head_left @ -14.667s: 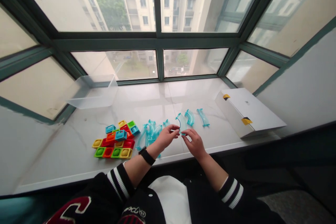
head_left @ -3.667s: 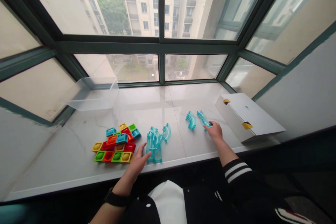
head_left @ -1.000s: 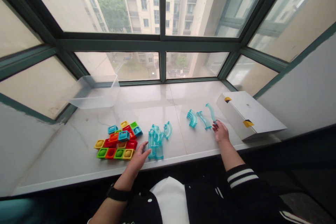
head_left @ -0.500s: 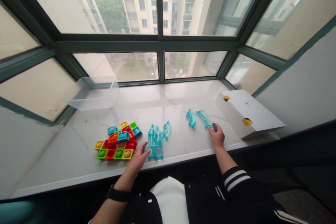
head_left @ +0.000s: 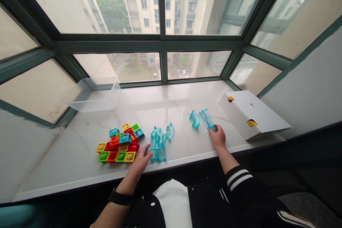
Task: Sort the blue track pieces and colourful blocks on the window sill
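Note:
At the right, my right hand (head_left: 217,136) pinches the near end of a straight translucent blue track piece (head_left: 207,118), which lies on the white sill. Just left of that piece is a curved blue track piece (head_left: 195,119). My left hand (head_left: 143,157) rests with thumb and fingers apart at the left side of a cluster of blue track pieces (head_left: 158,146); its fingertips are at the cluster's edge. Another curved track piece (head_left: 170,132) lies against the cluster's upper right. Left of my left hand sits a pile of coloured blocks (head_left: 120,144) in red, green, yellow, orange and blue.
A clear plastic bin (head_left: 93,107) stands at the back left of the marble-patterned sill (head_left: 171,96). A white box (head_left: 256,114) with yellow tabs stands at the right. Dark green window frames (head_left: 149,46) rise behind, and the sill's front edge (head_left: 80,184) runs close to my body.
My right hand has shifted slightly left, swinging the near end of the straight track piece with it, so the piece lies less slanted. My left hand stays in place.

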Motion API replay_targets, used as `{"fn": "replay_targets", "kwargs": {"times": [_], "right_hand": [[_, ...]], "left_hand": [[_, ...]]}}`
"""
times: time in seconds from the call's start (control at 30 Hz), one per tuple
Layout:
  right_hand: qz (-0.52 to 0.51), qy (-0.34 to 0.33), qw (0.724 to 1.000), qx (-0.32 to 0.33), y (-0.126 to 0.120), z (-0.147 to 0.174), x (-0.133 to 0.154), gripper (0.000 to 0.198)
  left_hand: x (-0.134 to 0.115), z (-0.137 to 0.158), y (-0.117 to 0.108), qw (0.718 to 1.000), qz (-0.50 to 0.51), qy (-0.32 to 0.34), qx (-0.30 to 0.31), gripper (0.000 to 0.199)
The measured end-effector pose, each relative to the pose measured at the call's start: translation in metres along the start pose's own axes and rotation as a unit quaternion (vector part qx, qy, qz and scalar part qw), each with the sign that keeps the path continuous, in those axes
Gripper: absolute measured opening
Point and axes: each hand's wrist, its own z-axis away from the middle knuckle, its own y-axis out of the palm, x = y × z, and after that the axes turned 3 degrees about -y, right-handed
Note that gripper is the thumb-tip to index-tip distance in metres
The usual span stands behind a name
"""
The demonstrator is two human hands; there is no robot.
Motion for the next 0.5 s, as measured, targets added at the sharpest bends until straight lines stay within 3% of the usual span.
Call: {"fn": "replay_targets", "kwargs": {"times": [0.5], "right_hand": [[0.011, -0.035, 0.999, -0.021, -0.0031, 0.0020, 0.0064, 0.050]], "left_hand": [[-0.0088, 0.0044, -0.0001, 1.000, 0.019, -0.009, -0.012, 0.071]]}}
